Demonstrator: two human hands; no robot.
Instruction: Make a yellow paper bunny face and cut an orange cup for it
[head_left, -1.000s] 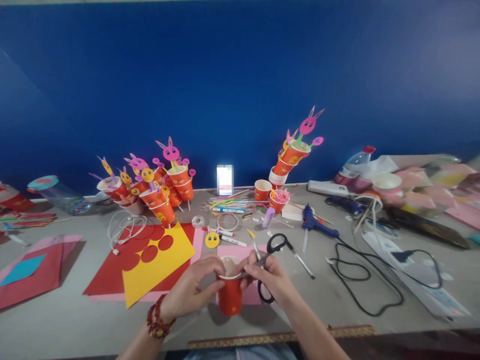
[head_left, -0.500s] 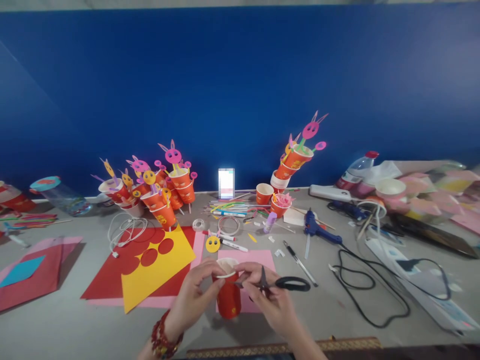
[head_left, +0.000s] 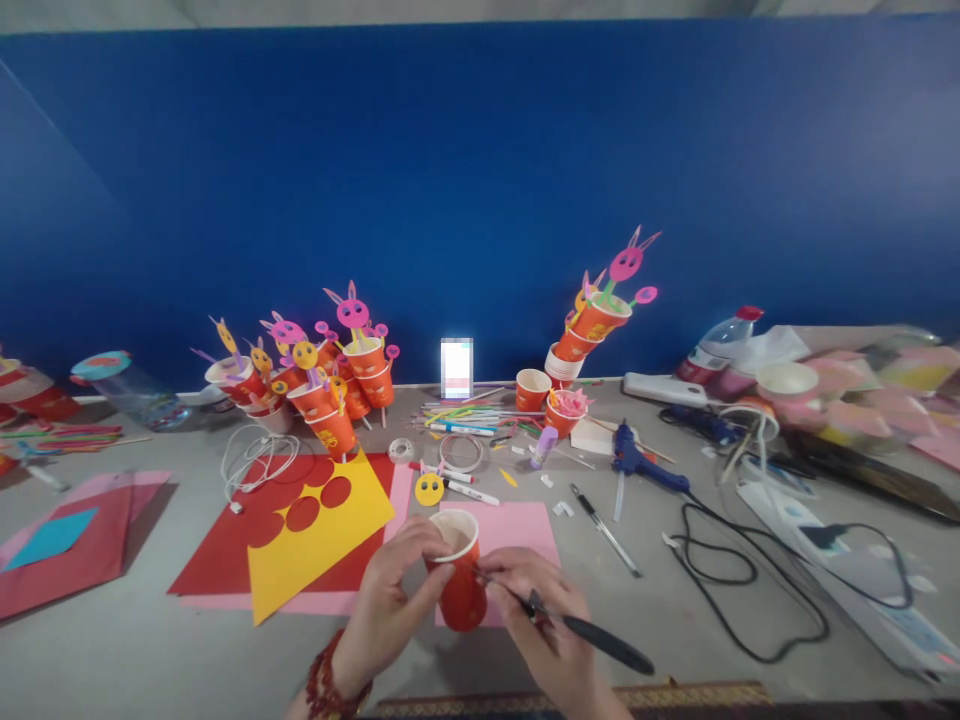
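Note:
An orange-red paper cup (head_left: 461,590) with a white rim stands tilted slightly at the front middle. My left hand (head_left: 397,595) grips its rim and left side, thumb outside and fingers over the edge. My right hand (head_left: 544,610) is closed on black-handled scissors (head_left: 604,640), whose tips meet the cup's right side below the rim. Whether the tips pierce the wall is too small to tell. Under the cup lies a pink paper sheet (head_left: 517,535). Just behind it is a yellow bunny-eared face cutout (head_left: 430,488).
Yellow paper (head_left: 322,540) with round holes lies on red sheets at left. Decorated cup stacks (head_left: 367,370) stand behind. Markers, a pen (head_left: 606,530), a blue glue gun (head_left: 645,465) and its black cable lie rightward, near a power strip (head_left: 885,600).
The scissors have turned, their handle now pointing down to the right, with the tips against the cup. My right hand has shifted slightly lower. The view has moved a little.

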